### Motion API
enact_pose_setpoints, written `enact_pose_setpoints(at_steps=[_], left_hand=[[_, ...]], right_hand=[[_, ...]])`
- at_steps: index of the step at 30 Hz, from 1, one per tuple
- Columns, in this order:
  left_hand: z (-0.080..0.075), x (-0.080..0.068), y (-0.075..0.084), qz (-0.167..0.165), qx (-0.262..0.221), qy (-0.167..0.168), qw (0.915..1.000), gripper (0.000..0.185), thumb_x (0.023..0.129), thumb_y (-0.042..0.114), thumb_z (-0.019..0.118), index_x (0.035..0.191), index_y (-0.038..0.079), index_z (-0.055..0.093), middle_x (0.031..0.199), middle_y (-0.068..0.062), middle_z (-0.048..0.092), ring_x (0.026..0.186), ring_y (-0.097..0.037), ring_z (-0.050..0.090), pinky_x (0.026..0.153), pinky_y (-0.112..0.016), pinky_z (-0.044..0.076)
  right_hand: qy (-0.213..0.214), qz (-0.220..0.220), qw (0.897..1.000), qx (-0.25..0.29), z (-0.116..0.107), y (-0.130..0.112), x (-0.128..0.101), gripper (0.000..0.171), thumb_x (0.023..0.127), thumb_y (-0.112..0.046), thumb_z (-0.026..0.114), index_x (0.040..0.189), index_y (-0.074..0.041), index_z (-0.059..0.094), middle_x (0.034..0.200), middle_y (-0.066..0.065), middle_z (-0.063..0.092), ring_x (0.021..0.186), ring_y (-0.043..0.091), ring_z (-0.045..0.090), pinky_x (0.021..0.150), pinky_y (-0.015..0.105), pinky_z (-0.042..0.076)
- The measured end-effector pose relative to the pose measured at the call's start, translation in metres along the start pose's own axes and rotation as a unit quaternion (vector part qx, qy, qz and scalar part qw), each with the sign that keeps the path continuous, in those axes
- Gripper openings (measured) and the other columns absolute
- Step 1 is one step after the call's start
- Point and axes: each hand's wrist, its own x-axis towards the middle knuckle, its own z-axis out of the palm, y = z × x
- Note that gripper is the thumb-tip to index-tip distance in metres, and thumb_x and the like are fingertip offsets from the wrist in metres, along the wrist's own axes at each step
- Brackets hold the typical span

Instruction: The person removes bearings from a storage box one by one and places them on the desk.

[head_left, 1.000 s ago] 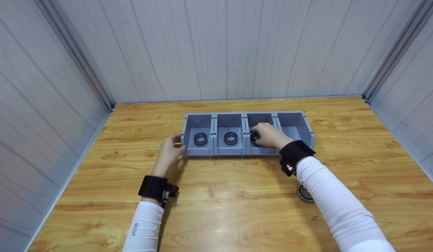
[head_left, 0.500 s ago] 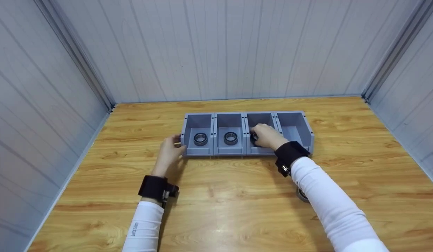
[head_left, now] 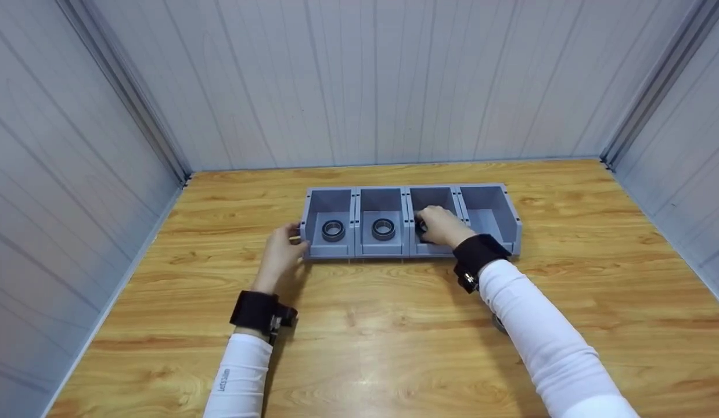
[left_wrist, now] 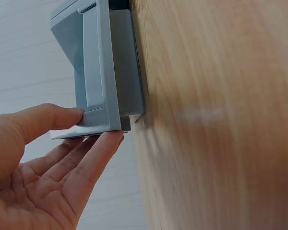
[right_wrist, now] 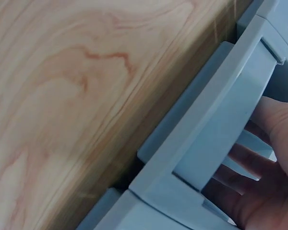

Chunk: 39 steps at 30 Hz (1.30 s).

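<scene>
Nearest on the table point(head_left: 359, 325): one last bearing point(head_left: 500, 324), mostly hidden under the right sleeve, not binned yet. Further out, left hand point(head_left: 283, 251) with straight fingers braced on the left front corner of the bins point(head_left: 487, 200), steadying, gripping nothing. Right hand point(head_left: 444, 226) down inside the third bin, fingers curled around a dark ring point(head_left: 421, 227), looks held but hard to say if let go already. First bearing point(head_left: 333, 230) and second bearing point(head_left: 383, 229) sitting flat in bins one and two. Fourth bin looks bare. So roughly two done, third going in, one left.
</scene>
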Motion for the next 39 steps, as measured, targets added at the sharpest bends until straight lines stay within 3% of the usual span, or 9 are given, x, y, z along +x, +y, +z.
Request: enact_pose_setpoints(at_steps=[22,32,39], left_hand=[[-0.0035,-0.0007,-0.0024,0.007,0.013,0.004,0.9999,0.051,0.093,-0.006,0.057,0.142,-0.016,0.047,0.138,-0.037,0.058,0.13,-0.048,0.059,0.114,-0.05,0.051],[-0.0033,-0.0011,-0.0029,-0.005,-0.002,-0.006,1.0,0.053,0.094,-0.006,0.056,0.145,-0.016,0.043,0.143,-0.037,0.055,0.133,-0.047,0.057,0.115,-0.049,0.05],[-0.0042,-0.0014,-0.0025,-0.002,0.005,-0.004,1.0,0.052,0.094,-0.005,0.056,0.144,-0.015,0.045,0.141,-0.037,0.057,0.131,-0.047,0.059,0.115,-0.049,0.051]], right_hand=[[-0.011,0.02,1.0,-0.005,0.0072,-0.0011,0.0043,0.018,0.09,-0.001,0.064,0.107,0.005,0.066,0.117,0.028,0.067,0.115,0.045,0.064,0.101,0.057,0.054],[0.003,0.014,1.0,0.008,0.0093,0.0009,0.0039,0.014,0.087,0.0,0.065,0.1,0.005,0.066,0.113,0.028,0.068,0.112,0.045,0.064,0.102,0.058,0.054],[0.01,0.0,1.0,0.0,0.0086,0.001,0.0033,0.007,0.087,0.0,0.065,0.091,0.005,0.065,0.106,0.027,0.068,0.105,0.043,0.065,0.094,0.056,0.055]])
